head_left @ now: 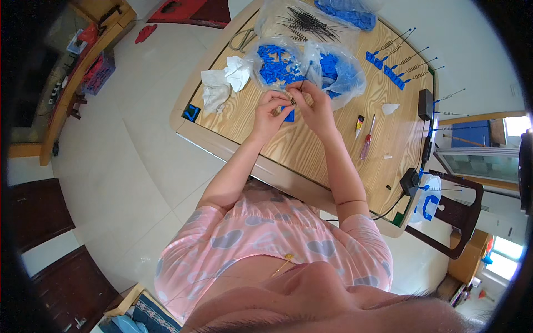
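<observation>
Spring (293, 102), dark and thin, sits pinched by the person's left hand (267, 114) and right hand (315, 105) near a blue piece (290, 116), over the wooden table (311, 158), with plastic bags (356, 77) of blue parts (272, 71) beyond and a screwdriver (368, 140) rightward.

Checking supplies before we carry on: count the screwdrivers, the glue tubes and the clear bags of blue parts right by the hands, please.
Screwdriver: 1
Glue tube: 1
Clear bags of blue parts right by the hands (left hand, right hand): 2
Total: 4
</observation>
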`<action>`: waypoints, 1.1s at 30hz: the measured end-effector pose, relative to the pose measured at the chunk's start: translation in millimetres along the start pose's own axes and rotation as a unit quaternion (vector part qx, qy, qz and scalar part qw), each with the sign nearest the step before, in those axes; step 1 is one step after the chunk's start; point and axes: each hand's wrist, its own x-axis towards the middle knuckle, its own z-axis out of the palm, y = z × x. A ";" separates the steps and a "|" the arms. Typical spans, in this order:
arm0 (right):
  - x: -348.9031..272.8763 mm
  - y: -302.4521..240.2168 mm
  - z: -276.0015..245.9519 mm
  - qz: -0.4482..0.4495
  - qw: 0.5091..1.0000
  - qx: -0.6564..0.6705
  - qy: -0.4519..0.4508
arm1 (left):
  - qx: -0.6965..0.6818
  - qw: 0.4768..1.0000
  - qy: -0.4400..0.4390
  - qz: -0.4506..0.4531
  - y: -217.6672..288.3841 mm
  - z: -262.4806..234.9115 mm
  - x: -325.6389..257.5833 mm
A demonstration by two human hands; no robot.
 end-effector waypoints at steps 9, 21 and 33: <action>16.8 24.0 34.1 -0.037 0.951 0.305 0.024 | -0.011 1.000 0.011 -0.006 -6.2 -0.6 1.1; 6.4 33.7 56.2 -0.041 0.927 0.344 0.142 | 0.060 0.998 0.004 0.028 -3.3 -3.1 1.5; 4.3 21.9 56.4 -0.054 0.957 0.234 0.160 | 0.056 0.998 -0.012 0.004 -4.0 -6.5 -0.5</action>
